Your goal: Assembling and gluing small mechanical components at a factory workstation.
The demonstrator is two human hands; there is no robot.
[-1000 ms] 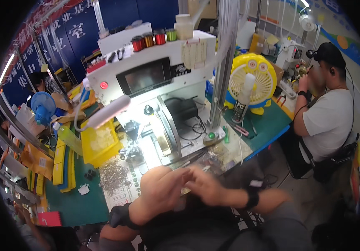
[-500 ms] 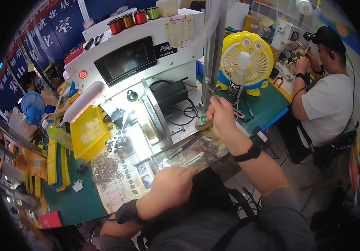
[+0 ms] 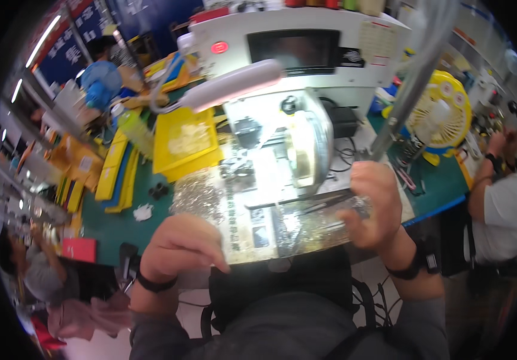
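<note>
The right hand gapes between thumb and fingers; the left hand curls, its grip hidden. Metal bits lie heaped just beyond it on the bench, probably for easy reach.

You wear dark grey sleeves and black wristbands. Your machine: white, with red button and black screen. Lamp: pinkish white. Tray: yellow. Table mat: green. Fan: yellow, blue at base. Booklet: red.
</note>
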